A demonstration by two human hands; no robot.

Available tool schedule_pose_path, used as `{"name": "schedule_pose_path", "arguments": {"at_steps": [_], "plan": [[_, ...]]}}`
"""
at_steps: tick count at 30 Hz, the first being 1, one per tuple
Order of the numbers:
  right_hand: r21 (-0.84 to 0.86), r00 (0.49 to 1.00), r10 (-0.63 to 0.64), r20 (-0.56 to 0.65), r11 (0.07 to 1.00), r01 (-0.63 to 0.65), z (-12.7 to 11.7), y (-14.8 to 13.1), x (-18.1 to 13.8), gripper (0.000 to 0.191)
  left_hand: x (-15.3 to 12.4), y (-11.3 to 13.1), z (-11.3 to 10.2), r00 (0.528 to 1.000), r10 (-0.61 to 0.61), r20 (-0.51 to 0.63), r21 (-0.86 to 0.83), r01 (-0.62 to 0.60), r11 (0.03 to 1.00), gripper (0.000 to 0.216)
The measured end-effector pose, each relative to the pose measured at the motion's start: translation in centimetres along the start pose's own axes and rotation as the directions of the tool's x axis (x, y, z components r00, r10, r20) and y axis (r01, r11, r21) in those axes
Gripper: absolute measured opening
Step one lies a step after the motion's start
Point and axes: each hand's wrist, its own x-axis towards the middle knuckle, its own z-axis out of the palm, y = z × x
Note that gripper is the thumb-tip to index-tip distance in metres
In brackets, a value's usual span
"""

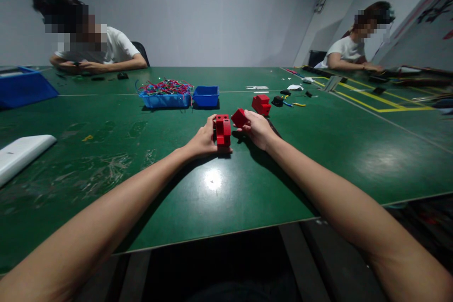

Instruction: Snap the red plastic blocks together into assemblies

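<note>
My left hand [203, 140] is closed around a red plastic block [222, 130] that stands upright on the green table [226, 184]. Just to its right, my right hand [257, 128] pinches a smaller red part [239, 117], held slightly above the table and close to the block. A third red block [261, 104] sits on the table a little beyond my right hand, untouched.
A blue tray full of coloured wires [165, 94] and a small blue bin [205, 96] stand behind the blocks. Small black parts [278, 101] lie at the right, a white object [21, 155] at the left edge. Two seated people [95, 49] work at the far side.
</note>
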Motion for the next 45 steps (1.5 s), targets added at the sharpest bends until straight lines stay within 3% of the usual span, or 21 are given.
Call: {"name": "schedule_pose_path", "arguments": {"at_steps": [6,10,15,21,27,37,45], "plan": [[0.184,0.986,0.166,-0.003,0.969,-0.163,0.41,-0.71,-0.74,0.028,0.04,-0.03,0.04,1.0,0.014,-0.003,0.004,-0.014,1.0,0.11],[0.167,0.994,0.093,0.06,0.981,-0.101,0.3,-0.64,-0.76,0.007,0.08,-0.04,0.05,1.0,0.006,0.005,-0.019,-0.005,1.0,0.111],[0.143,0.998,0.045,0.042,0.988,-0.05,0.15,-0.14,-0.47,0.031,0.06,-0.2,0.07,1.0,0.002,0.002,-0.005,-0.002,1.0,0.112],[0.196,0.998,0.032,0.056,0.98,-0.043,0.01,0.1,-0.32,0.03,0.08,-0.36,0.08,1.0,-0.001,0.011,-0.004,0.001,1.0,0.113],[0.124,0.994,0.059,0.091,0.99,-0.07,0.23,-0.38,-0.92,0.027,0.16,-0.33,0.06,1.0,0.022,0.008,-0.006,-0.022,1.0,0.109],[0.028,1.0,0.005,0.031,1.0,-0.006,-0.1,-0.29,-0.7,0.011,0.06,-0.05,0.01,1.0,-0.005,0.014,-0.021,0.006,1.0,0.113],[-0.124,0.999,-0.034,0.013,0.992,0.035,-0.22,0.22,-0.63,0.022,0.22,-0.22,0.11,1.0,0.005,0.014,-0.007,-0.005,1.0,0.115]]}}
